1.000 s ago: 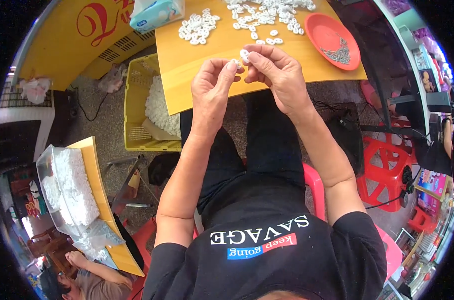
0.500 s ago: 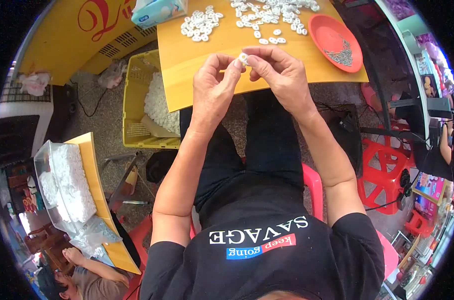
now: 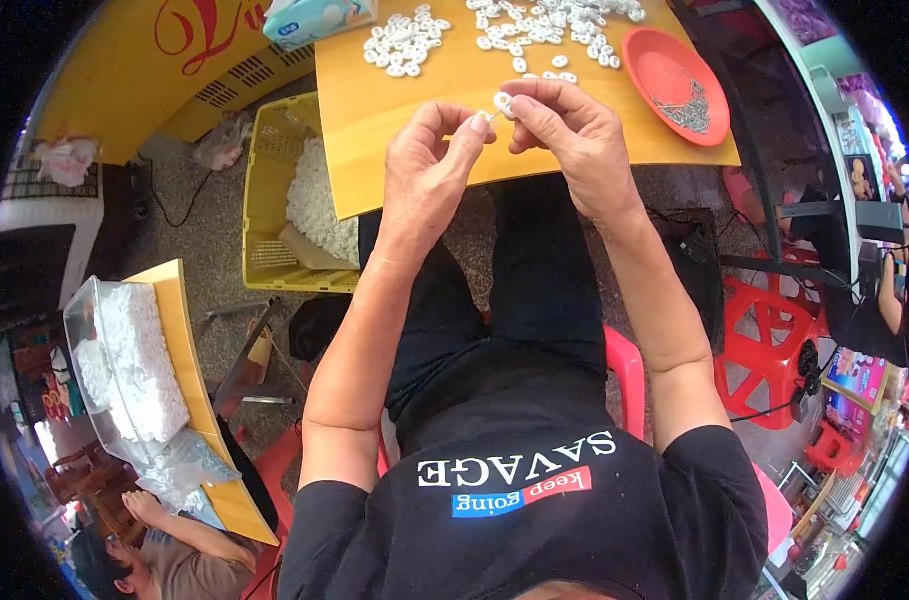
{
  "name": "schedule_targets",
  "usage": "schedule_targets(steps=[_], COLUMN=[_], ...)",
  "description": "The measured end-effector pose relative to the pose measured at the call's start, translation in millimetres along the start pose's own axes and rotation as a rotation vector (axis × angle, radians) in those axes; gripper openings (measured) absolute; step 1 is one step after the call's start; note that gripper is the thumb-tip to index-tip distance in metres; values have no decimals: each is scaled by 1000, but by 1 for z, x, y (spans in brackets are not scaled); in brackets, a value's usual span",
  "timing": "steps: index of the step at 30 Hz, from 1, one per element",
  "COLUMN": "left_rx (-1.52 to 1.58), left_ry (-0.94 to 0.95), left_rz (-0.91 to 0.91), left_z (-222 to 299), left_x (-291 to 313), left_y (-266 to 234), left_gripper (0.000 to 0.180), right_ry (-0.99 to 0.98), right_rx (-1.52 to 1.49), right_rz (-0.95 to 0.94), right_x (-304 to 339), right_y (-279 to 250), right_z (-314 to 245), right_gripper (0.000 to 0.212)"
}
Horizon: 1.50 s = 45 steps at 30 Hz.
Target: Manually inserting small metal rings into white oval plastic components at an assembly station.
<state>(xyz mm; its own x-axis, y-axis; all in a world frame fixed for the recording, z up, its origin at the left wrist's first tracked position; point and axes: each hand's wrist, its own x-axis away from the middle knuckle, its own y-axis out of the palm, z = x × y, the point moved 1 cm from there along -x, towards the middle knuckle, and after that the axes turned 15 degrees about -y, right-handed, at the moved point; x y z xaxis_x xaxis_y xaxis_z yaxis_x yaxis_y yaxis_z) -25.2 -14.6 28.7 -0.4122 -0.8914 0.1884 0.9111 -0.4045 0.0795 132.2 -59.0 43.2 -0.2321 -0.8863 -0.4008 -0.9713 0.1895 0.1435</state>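
Observation:
Above the table's near edge, my right hand (image 3: 583, 145) pinches a small white oval plastic piece (image 3: 504, 101) with a hole in it. Just left of it, my left hand (image 3: 430, 165) is closed, thumb against fingertips. A thin sliver shows at its fingertips, pointing toward the white piece; it is too small to name. The two hands are slightly apart. Beyond them on the yellow table (image 3: 415, 105) lie loose white pieces of the same kind in a small pile (image 3: 405, 43) and a larger pile (image 3: 565, 25). A red plate (image 3: 647, 60) holds thin metal pins (image 3: 690, 108).
A tissue pack (image 3: 320, 22) sits at the table's far left. Left of my legs stands a yellow crate (image 3: 260, 200) of white pieces. Farther left, a clear bin (image 3: 95, 330) stands on another board, near another person's arm (image 3: 200, 535). Red stools (image 3: 765, 340) are at right.
My hands have moved slightly apart, the right one shifting right with the white piece. A thin sliver now shows between them. The view has shifted a little.

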Motion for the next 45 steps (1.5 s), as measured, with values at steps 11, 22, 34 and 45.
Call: schedule_targets(steps=[11,22,34,45], left_rx=[-29,24,223,475], left_ry=[-27,-6,94,136], left_rz=[6,14,27,-234], left_z=[4,-1,-13,-23], left_x=[2,2,7,13], left_y=[0,4,-3,-11], left_gripper=[18,17,20,31], right_ry=[13,-37,80,279], right_rx=[13,84,-192,-727], right_rz=[5,0,32,98], right_x=[2,8,9,20], right_y=[3,14,21,55], right_z=[4,4,19,17], right_gripper=[22,22,26,65])
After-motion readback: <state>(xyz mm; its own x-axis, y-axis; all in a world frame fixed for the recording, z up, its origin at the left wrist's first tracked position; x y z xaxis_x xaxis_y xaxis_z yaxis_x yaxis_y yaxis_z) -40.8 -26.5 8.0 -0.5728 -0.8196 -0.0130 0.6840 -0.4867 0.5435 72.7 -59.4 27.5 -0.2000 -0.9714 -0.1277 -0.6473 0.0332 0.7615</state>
